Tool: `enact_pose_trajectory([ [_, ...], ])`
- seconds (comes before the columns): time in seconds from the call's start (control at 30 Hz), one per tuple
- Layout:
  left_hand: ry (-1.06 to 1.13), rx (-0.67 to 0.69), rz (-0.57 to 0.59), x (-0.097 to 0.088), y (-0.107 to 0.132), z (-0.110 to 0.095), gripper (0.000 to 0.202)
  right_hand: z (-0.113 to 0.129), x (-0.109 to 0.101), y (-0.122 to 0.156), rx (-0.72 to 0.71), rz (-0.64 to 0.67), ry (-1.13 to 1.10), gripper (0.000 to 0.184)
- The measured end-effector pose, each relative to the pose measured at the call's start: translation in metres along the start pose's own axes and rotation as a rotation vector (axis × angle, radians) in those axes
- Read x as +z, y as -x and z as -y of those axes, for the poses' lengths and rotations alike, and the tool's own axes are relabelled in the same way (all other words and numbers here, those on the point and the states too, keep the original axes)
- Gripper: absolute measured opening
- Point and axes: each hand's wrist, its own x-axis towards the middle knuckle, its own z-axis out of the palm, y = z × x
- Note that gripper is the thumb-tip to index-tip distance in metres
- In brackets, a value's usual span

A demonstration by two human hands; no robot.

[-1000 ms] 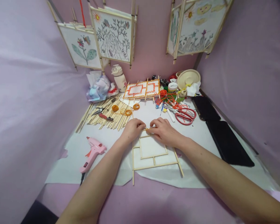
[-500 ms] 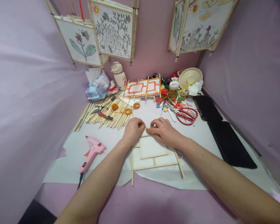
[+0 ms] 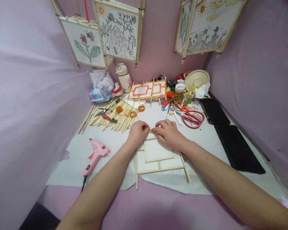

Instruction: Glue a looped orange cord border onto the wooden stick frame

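Lilac drapes (image 3: 26, 80) hang on both sides of a pink back wall (image 3: 159, 38), enclosing a white-covered table (image 3: 69, 172).

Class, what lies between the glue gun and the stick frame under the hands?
The left forearm lies between the pink glue gun and that stick frame, in the head view.

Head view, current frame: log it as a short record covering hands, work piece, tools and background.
Left hand: pinched on orange cord
Right hand: fingertips beside the cord; grip unclear
Work piece: stick frame, lying mostly on white sheeting
Left side: pink glue gun; red-handled cutters on a pile of sticks
Right side: red-handled scissors; two flat black items
Back: orange-trimmed panel; white bottle
Above: hanging painted panels
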Motion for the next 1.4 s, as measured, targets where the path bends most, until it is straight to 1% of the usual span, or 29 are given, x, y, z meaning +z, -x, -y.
enact_pose_trajectory([
  [0.13, 0.023, 0.026, -0.007, -0.002, 0.001, 0.000, 0.007, 0.001, -0.002, 0.000, 0.024, -0.002, -0.006, 0.032],
  [0.27, 0.026, 0.092, -0.040, -0.006, 0.006, 0.000, 0.008, -0.001, -0.005, 0.000, 0.054, -0.003, -0.012, 0.031],
  [0.37, 0.020, 0.137, -0.063, -0.010, 0.013, -0.003, 0.008, -0.001, -0.007, -0.005, 0.066, 0.029, -0.025, 0.031],
  [0.5, 0.008, 0.164, -0.054, -0.011, 0.022, -0.006, 0.008, 0.001, -0.010, -0.018, 0.061, 0.077, -0.051, 0.036],
  [0.6, -0.007, 0.177, -0.056, -0.010, 0.027, -0.005, 0.009, 0.002, -0.007, -0.025, 0.027, 0.130, -0.063, 0.035],
  [0.7, 0.002, 0.191, -0.059, -0.009, 0.029, -0.002, 0.009, 0.002, -0.001, -0.026, 0.031, 0.157, -0.066, 0.033],
  [0.83, 0.015, 0.198, -0.054, -0.008, 0.030, -0.002, 0.010, 0.001, 0.004, -0.023, 0.029, 0.151, -0.070, 0.032],
  [1.17, -0.081, 0.250, -0.070, -0.009, 0.035, -0.002, 0.005, 0.000, 0.003, -0.021, 0.037, 0.114, -0.058, 0.029],
  [1.4, -0.097, 0.234, -0.038, -0.008, 0.041, -0.005, 0.006, 0.000, 0.003, -0.020, 0.039, 0.115, -0.059, 0.028],
])
